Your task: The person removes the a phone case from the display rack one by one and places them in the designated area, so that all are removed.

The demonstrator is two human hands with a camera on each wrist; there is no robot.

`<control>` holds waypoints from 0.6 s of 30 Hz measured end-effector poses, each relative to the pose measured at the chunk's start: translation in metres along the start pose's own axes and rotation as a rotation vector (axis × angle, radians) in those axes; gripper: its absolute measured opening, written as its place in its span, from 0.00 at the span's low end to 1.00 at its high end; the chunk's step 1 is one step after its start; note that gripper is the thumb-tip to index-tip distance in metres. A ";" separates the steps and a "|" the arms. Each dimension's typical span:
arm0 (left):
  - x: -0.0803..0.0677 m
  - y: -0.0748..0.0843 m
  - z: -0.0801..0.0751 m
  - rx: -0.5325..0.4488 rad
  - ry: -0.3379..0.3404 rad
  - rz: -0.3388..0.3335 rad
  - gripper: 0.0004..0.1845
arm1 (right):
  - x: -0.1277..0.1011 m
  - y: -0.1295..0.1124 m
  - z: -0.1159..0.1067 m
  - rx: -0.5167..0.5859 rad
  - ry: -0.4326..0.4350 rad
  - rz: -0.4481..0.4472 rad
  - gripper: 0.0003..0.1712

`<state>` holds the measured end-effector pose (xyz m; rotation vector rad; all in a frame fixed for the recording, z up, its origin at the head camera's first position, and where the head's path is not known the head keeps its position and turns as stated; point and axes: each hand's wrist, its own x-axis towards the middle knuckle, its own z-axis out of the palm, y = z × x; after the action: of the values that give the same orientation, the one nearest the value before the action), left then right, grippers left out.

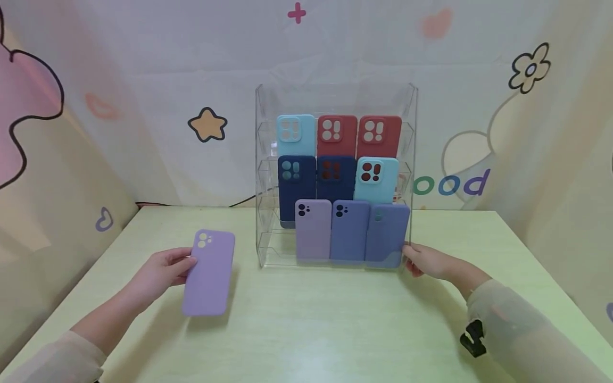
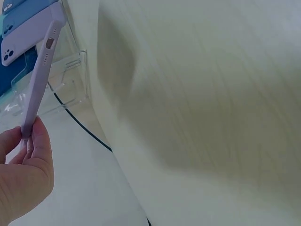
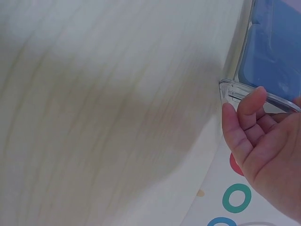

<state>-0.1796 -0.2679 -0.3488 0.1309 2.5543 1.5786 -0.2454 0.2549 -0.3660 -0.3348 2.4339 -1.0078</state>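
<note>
Fingers of my left hand (image 1: pixel 165 268) pinch the lilac phone case (image 1: pixel 209 273) above the table (image 1: pixel 306 330) — edge-on in the wrist view; my right hand (image 1: pixel 423 259) curls on the clear rack's (image 1: pixel 262 159) corner.

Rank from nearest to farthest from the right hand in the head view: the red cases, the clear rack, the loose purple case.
1. clear rack, lower right corner at the right hand
2. red cases, top shelf
3. loose purple case, far left, in the left hand
</note>
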 end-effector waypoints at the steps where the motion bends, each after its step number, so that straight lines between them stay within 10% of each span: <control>1: -0.001 -0.001 -0.002 0.005 -0.004 0.004 0.28 | 0.001 0.000 0.000 -0.001 0.001 -0.006 0.23; 18: -0.008 -0.013 -0.019 0.031 -0.035 -0.011 0.27 | -0.001 0.000 0.000 0.007 -0.002 -0.012 0.23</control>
<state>-0.1751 -0.2920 -0.3518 0.1470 2.5490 1.5197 -0.2444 0.2553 -0.3659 -0.3489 2.4284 -1.0202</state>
